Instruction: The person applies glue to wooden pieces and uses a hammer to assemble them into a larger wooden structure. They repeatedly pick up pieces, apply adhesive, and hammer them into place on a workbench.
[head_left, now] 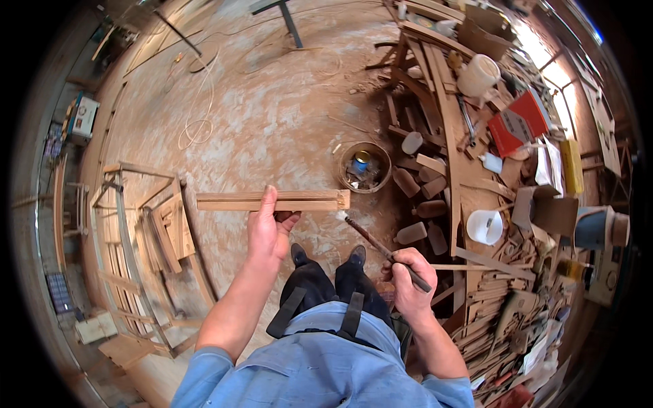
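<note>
My left hand (267, 231) grips a straight, grooved wooden rail (306, 201) held level in front of me. The thumb lies over the top and the fingers curl beneath. At the rail's right end the wood is cut into a joint. In my closed right hand (410, 280) is a long, thin brush (371, 241) with a dark handle, slanting up to the left. White paste-like stuff covers its tip, which is at the lower edge of the rail's right end. Whether the tip touches the wood is hard to tell.
Beyond the rail's right end a round bucket (388, 178) with a blue can inside stands on the dusty floor. To the right runs a cluttered workbench (445, 136) with a red box (520, 122) and a white tub (485, 227). A wooden frame (146, 170) stands left.
</note>
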Available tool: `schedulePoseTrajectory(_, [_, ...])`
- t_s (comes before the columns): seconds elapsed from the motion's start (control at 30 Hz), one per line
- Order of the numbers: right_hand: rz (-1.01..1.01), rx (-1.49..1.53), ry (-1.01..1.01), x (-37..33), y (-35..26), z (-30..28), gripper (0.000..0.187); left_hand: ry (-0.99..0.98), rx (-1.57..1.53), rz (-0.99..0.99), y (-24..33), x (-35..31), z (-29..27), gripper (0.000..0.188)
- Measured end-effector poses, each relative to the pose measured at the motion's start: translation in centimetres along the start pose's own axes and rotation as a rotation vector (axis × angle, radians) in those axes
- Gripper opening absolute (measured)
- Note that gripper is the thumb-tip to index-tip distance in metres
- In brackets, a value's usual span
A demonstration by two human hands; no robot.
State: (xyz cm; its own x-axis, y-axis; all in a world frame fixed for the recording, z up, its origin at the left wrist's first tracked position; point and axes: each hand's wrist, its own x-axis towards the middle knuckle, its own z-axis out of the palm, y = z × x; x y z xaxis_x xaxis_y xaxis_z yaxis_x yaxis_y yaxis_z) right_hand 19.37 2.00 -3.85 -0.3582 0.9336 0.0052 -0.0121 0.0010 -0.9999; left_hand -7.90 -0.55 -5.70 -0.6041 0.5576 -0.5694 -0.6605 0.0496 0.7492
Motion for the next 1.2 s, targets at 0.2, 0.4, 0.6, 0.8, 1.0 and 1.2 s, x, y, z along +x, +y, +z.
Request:
schedulePoseTrajectory(0.2, [0.309, 0.206, 0.25, -0.8, 1.5, 1.9, 0.016, 0.053, 0.021, 0.197, -0.5, -1.9, -3.3, 0.025])
schedulePoseTrajectory(0.4, [0.324, 0.0, 0.212, 2.1, 2.9, 2.3, 0.02, 0.17, 0.059, 0.273, 1.5, -2.8, -10.3, 0.023])
schedulePoseTrajectory(0.6, [0.234, -0.148, -0.017, 2.9, 1.7, 5.7, 0.038, 0.535, 0.596, 0.216, 2.6, -3.7, -21.8, 0.047])
schedulePoseTrajectory(0.8, [-0.252, -0.878, -0.056, 0.5, -0.9, 11.0, 0.026, 0.756, 0.849, 0.213, 4.1, -5.7, -33.4, 0.054])
schedulePoseTrajectory(1.0, [0.115, -0.618, 0.059, -1.6, -1.3, 17.7, 0.021, 0.816, 0.957, 0.257, 5.4, -8.0, -45.8, 0.054])
schedulePoseTrajectory(1.2, [-0.051, -0.699, 0.011, -0.2, 0.2, 22.8, 0.033, 0.897, 0.809, 0.102, 6.8, -9.9, -54.5, 0.059])
